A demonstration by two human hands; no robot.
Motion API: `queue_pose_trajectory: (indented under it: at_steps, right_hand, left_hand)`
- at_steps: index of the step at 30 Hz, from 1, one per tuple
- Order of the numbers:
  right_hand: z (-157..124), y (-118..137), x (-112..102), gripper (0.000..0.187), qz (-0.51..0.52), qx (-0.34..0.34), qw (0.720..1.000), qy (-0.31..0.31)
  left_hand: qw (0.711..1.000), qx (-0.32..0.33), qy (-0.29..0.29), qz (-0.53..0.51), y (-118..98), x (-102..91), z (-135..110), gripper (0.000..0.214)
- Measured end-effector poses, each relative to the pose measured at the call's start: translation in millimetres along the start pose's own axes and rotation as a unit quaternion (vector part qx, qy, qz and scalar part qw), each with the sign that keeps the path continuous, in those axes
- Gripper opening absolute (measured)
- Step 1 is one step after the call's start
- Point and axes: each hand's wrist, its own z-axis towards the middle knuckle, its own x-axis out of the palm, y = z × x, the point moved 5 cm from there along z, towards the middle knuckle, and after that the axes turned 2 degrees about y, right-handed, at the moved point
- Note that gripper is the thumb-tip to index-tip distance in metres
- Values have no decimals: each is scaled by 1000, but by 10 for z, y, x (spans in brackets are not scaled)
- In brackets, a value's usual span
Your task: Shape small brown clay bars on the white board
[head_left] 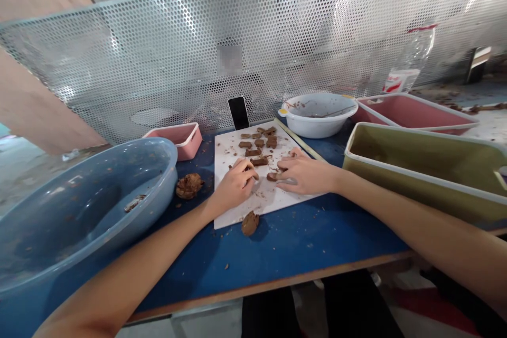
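Note:
On a white board (233,208), my left hand (236,184) is closed, its fingers curled down near the middle. Whatever lies under those fingertips is mostly hidden. My right hand (307,173) rests palm down on the board's right side, fingers stretched out and apart. A small brown clay roll (272,176) touches its fingertips. Behind both hands lie several short brown clay pieces (253,152), with crumbs scattered around them. A rounded clay lump (250,223) sits at the board's front edge. Left of the board is a larger rough clay lump (190,186).
A big blue basin (168,169) stands left, a small pink box (194,142) behind it. A phone (238,113) leans against the perforated metal screen (166,63). Rightward are a white basin (320,125), a pale strip (301,142), a green bin (415,185), a pink bin (428,111) and a bottle (412,60).

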Motion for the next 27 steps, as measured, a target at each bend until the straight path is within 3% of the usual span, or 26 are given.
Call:
queue_pose_trajectory:
  at_steps: [27]
  right_hand:
    - [-3,-37,-35,47,32,17,999,31]
  left_hand:
    - [1000,6,4,3,-11,-6,1,29]
